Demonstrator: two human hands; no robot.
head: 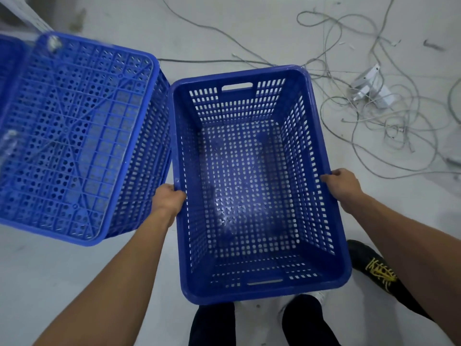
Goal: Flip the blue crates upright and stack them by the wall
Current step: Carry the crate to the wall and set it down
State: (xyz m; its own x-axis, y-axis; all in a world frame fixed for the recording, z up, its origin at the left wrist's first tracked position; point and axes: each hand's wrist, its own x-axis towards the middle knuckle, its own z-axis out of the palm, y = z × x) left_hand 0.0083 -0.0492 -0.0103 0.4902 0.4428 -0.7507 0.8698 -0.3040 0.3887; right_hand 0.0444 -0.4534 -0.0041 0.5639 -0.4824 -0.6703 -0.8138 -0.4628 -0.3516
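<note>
Upright blue perforated crate (252, 186), open side up, on the pale floor (62, 270). The left hand (168, 199) and right hand (343, 184) grip its long rims, fingers curled over the edges (thumbs outside). An overturned blue crate (72, 136) stands just beside it; loose cables (374, 108) lie beyond.

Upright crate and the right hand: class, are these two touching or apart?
Touching. The head view shows the right hand gripping the right rim of the upright crate, with its fingers curled over the edge.
</note>
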